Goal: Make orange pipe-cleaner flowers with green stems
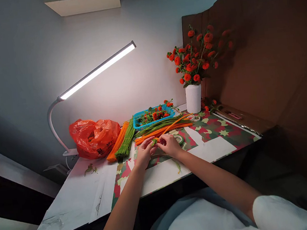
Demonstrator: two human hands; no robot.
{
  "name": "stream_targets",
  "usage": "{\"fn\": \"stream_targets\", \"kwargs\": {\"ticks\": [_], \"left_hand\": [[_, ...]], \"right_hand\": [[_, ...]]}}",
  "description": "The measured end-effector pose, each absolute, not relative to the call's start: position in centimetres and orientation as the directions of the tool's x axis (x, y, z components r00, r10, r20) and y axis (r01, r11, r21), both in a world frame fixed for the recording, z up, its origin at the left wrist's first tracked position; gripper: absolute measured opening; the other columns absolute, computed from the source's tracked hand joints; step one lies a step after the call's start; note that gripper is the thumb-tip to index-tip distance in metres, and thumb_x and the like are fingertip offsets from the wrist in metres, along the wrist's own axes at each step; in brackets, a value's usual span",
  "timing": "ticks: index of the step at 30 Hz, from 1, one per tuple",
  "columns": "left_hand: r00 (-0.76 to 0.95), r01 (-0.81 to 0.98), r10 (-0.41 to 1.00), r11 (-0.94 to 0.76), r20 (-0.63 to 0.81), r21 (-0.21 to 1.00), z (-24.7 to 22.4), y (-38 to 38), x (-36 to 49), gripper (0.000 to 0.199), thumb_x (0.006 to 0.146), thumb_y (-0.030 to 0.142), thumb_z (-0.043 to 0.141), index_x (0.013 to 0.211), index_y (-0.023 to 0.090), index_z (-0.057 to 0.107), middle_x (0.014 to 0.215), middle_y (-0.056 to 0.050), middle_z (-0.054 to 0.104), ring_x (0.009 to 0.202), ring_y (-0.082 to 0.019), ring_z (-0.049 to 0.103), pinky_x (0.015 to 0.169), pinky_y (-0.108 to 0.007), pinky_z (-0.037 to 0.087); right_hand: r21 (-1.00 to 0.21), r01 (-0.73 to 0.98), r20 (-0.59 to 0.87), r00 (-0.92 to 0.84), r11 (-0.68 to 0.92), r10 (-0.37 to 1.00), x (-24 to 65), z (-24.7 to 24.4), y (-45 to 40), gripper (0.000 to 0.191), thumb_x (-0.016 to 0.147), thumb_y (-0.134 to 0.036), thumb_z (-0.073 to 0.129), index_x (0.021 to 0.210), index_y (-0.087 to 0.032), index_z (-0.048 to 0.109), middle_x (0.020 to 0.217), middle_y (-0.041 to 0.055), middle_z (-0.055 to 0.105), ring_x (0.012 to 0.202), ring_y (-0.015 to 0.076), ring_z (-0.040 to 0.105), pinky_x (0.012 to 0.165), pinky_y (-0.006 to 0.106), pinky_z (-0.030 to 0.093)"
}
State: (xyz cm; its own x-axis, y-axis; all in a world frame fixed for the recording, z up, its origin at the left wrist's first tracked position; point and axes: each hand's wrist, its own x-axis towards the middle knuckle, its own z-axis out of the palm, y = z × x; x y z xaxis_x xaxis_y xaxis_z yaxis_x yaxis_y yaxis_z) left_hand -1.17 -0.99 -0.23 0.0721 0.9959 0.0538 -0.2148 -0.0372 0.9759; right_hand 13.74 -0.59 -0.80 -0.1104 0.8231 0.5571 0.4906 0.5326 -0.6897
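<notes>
Both hands meet over the front middle of the table. My left hand point(146, 151) pinches a small green and orange craft flower point(154, 141) between its fingertips. From the other side, my right hand point(170, 145) is closed on the same flower, its fingers nearly touching the left ones. An orange pipe cleaner point(175, 124) slants up and right just behind the right hand; whether it joins the flower is hidden. Beside the right hand lies a roll of green tape point(179, 139). Orange pipe cleaners point(147, 136) and green ones lie behind the hands.
A blue basket point(135, 124) holds red flowers with green stems. Left of it are upright-leaning bundles of orange and green pipe cleaners point(125, 142) and a red plastic bag point(95, 136). A white vase point(194, 99) of red flowers stands at back right. A lamp point(97, 71) arches over the left side.
</notes>
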Motion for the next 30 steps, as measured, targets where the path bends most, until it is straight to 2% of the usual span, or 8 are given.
{"fn": "stream_targets", "kwargs": {"ticks": [5, 8, 12, 14, 20, 23, 27, 30], "left_hand": [[0.062, -0.087, 0.996, -0.056, 0.061, 0.995, -1.0, -0.5, -1.4, 0.046, 0.056, 0.041, 0.080, 0.093, 0.017, 0.066, 0.080, -0.003, 0.068, 0.065, -0.013, 0.063, 0.060, -0.023, 0.050], [0.085, 0.062, 0.985, -0.153, 0.147, 0.986, -1.1, -0.6, -1.3, 0.038, 0.062, 0.042, 0.074, 0.090, 0.018, 0.064, 0.076, -0.002, 0.066, 0.063, -0.014, 0.061, 0.058, -0.025, 0.049], [0.126, 0.364, 0.913, -0.407, 0.388, 0.838, -0.9, -1.0, -0.9, 0.019, 0.070, 0.036, 0.065, 0.080, 0.021, 0.067, 0.071, -0.001, 0.061, 0.059, -0.012, 0.053, 0.055, -0.024, 0.044], [0.160, 0.458, 0.884, -0.460, 0.439, 0.761, -0.7, -1.1, -0.8, 0.012, 0.071, 0.032, 0.063, 0.073, 0.021, 0.068, 0.069, 0.000, 0.058, 0.058, -0.012, 0.050, 0.054, -0.024, 0.041], [0.161, 0.481, 0.885, -0.457, 0.436, 0.748, -0.7, -1.1, -0.7, 0.012, 0.071, 0.031, 0.063, 0.071, 0.020, 0.066, 0.073, -0.001, 0.056, 0.062, -0.013, 0.052, 0.054, -0.024, 0.040], [0.159, 0.462, 0.889, -0.451, 0.429, 0.764, -0.8, -1.0, -0.7, 0.012, 0.072, 0.030, 0.061, 0.068, 0.019, 0.063, 0.073, -0.001, 0.056, 0.061, -0.012, 0.051, 0.055, -0.023, 0.040], [0.186, 0.460, 0.885, -0.462, 0.426, 0.759, -1.1, -0.8, -0.5, 0.011, 0.073, 0.028, 0.061, 0.067, 0.018, 0.061, 0.071, 0.000, 0.055, 0.060, -0.011, 0.050, 0.056, -0.023, 0.041], [0.209, 0.453, 0.886, -0.463, 0.415, 0.762, -1.3, -0.7, -0.4, 0.013, 0.073, 0.030, 0.061, 0.069, 0.017, 0.062, 0.073, -0.001, 0.057, 0.061, -0.011, 0.051, 0.057, -0.023, 0.041]], "right_hand": [[-0.746, 0.440, 0.514, -0.099, 0.500, 0.852, 13.8, -0.8, -0.4, 0.011, 0.076, -0.021, 0.061, 0.067, -0.018, 0.054, 0.062, -0.0029, 0.055, 0.058, 0.0116, 0.049, 0.056, 0.023, 0.035], [-0.755, 0.442, 0.482, -0.127, 0.484, 0.867, 14.0, -1.0, 0.0, 0.010, 0.077, -0.021, 0.060, 0.068, -0.018, 0.056, 0.062, -0.0025, 0.056, 0.059, 0.0118, 0.050, 0.056, 0.023, 0.035], [-0.701, 0.528, 0.469, -0.166, 0.480, 0.868, 14.4, -1.0, 0.2, 0.013, 0.079, -0.020, 0.059, 0.066, -0.018, 0.057, 0.063, -0.0017, 0.058, 0.060, 0.0121, 0.049, 0.057, 0.023, 0.034], [-0.659, 0.582, 0.467, -0.178, 0.476, 0.866, 14.5, -0.9, 0.1, 0.014, 0.079, -0.020, 0.059, 0.065, -0.018, 0.057, 0.064, -0.0012, 0.059, 0.061, 0.0122, 0.050, 0.059, 0.024, 0.034], [-0.646, 0.615, 0.427, -0.198, 0.451, 0.882, 15.3, -0.1, -0.1, 0.008, 0.078, -0.020, 0.061, 0.071, -0.017, 0.063, 0.070, 0.0012, 0.065, 0.066, 0.0140, 0.055, 0.065, 0.026, 0.037], [-0.673, 0.489, 0.436, -0.343, 0.555, 0.832, 17.2, 0.7, -0.9, 0.015, 0.073, -0.010, 0.059, 0.083, -0.018, 0.067, 0.084, 0.0029, 0.067, 0.078, 0.0160, 0.058, 0.071, 0.027, 0.042], [-0.535, 0.338, 0.319, -0.767, 0.774, 0.556, 20.4, 1.6, -3.4, 0.039, 0.063, -0.003, 0.065, 0.094, -0.027, 0.071, 0.101, 0.0023, 0.065, 0.100, 0.0213, 0.053, 0.091, 0.036, 0.039], [-0.478, 0.338, 0.265, -0.824, 0.811, 0.500, 21.1, 1.8, -4.9, 0.029, 0.062, -0.009, 0.073, 0.083, -0.029, 0.073, 0.110, 0.0034, 0.062, 0.113, 0.0267, 0.046, 0.097, 0.043, 0.034]]}}
